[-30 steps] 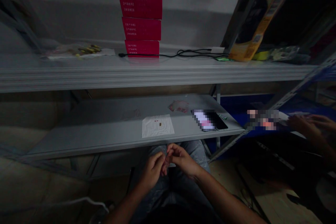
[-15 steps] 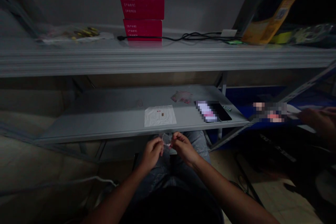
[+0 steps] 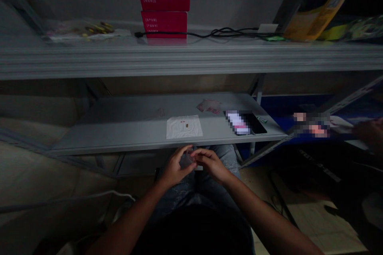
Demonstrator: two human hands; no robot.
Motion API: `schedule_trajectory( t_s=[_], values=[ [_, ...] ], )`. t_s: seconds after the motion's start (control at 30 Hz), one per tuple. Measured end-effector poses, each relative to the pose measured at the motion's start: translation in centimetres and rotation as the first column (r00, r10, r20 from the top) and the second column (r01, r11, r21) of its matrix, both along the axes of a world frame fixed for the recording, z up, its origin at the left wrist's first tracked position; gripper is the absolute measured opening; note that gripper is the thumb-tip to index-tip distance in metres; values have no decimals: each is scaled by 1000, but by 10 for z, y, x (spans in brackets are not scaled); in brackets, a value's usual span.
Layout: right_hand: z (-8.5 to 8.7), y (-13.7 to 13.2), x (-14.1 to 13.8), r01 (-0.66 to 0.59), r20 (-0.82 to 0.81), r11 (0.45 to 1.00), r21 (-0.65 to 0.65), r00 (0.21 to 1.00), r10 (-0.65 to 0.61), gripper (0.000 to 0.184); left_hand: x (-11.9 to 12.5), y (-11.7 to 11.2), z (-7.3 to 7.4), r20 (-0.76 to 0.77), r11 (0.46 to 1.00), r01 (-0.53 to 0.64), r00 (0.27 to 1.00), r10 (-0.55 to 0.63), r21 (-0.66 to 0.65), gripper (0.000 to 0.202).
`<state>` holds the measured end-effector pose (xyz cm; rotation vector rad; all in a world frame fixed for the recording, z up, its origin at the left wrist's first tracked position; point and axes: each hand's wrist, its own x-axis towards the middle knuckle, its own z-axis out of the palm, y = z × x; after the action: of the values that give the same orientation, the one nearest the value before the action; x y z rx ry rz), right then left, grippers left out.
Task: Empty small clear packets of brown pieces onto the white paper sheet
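My left hand [image 3: 174, 166] and my right hand [image 3: 211, 163] meet over my lap, just under the front edge of the low grey shelf [image 3: 119, 135]. Between their fingertips they pinch a small clear plastic bag [image 3: 188, 159]. On the shelf just beyond lies a white sheet [image 3: 184, 126] with two tiny parts on it, one reddish and one brown. A few small pink-printed bags [image 3: 209, 106] lie further back on the right.
A phone [image 3: 247, 122] lies on the shelf's right end. The upper shelf [image 3: 191, 57] carries stacked red boxes [image 3: 163, 4], a black cable [image 3: 221, 32], a bag of yellow parts [image 3: 86, 31] and a yellow package [image 3: 323, 8]. Another person's hand [image 3: 369, 133] shows at the right.
My hands have risen with the small bag towards the shelf edge and stay pinched together on it. The view has tilted down a little. The other person's hand has drawn back rightwards.
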<state>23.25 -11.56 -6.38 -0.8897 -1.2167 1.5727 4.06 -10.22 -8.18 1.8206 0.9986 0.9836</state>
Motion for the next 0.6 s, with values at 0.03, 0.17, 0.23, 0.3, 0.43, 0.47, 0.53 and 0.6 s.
schedule_trajectory(
  t_s=[0.03, 0.17, 0.23, 0.3, 0.43, 0.47, 0.53, 0.6],
  values=[
    [3, 0, 2, -27, 81, 996, 87, 996, 20, 16, 0, 1, 0, 21, 1000, 11, 1000, -11, -25, 53],
    [12, -2, 10, -122, 395, 902, 415, 917, -58, 13, 0, 4, -2, 122, 976, 65, 992, -41, -206, 41],
    [12, -3, 11, -135, 456, 878, 459, 884, -103, 12, 1, 6, -5, 162, 949, 75, 986, -25, -308, 40],
    [11, -2, 12, -128, 479, 874, 468, 868, -130, 17, 2, 8, -7, 191, 921, 73, 982, 2, -384, 40],
    [10, 0, 11, -126, 500, 871, 475, 853, -150, 24, 3, 11, -8, 219, 896, 55, 975, 48, -440, 38],
    [10, 0, 11, -129, 504, 872, 471, 851, -146, 24, 4, 11, -8, 219, 896, 40, 974, 64, -443, 36],
    [12, -1, 10, -135, 507, 879, 457, 851, -133, 22, 5, 10, -8, 225, 889, 12, 969, 103, -458, 34],
    [13, -2, 11, -127, 495, 895, 428, 861, -114, 16, 5, 8, -7, 261, 880, 1, 955, 139, -475, 34]
  ],
)
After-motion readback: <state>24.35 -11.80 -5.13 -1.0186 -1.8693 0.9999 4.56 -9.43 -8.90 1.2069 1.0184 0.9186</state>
